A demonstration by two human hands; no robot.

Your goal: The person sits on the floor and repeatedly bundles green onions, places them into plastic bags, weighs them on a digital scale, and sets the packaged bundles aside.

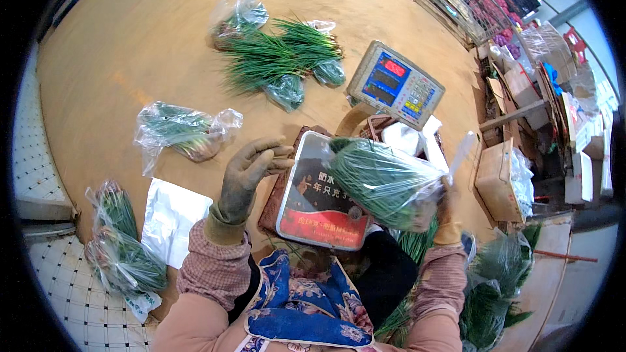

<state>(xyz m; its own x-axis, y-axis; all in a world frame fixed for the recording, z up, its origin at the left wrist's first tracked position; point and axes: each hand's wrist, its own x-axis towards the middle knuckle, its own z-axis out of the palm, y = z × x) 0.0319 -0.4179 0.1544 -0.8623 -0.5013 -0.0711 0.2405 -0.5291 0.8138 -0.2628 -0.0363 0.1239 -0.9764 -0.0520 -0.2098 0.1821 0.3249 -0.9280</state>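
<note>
My right hand (pixel 447 212), partly blurred and gloved, grips the gathered end of a clear plastic bag of green onions (pixel 386 178). The bag lies over or hangs just above the right part of the scale platform (pixel 313 195); whether it touches cannot be told. Left of the platform, my gloved left hand (pixel 261 166) is raised with fingers apart and nothing in it. The scale's keypad and display unit (pixel 396 83) stands beyond the platform, its red digits lit. A brown plastic crate (pixel 271 210) shows beneath the platform.
Bagged green onions (pixel 178 132) lie on the floor at left, more (pixel 124 249) beside a white plastic sheet (pixel 171 220). Loose-topped bunches (pixel 274 54) lie ahead. A foam box (pixel 499 181), cardboard and a wire cage (pixel 464 0) stand at right, with large bags of greens (pixel 499 278) near me.
</note>
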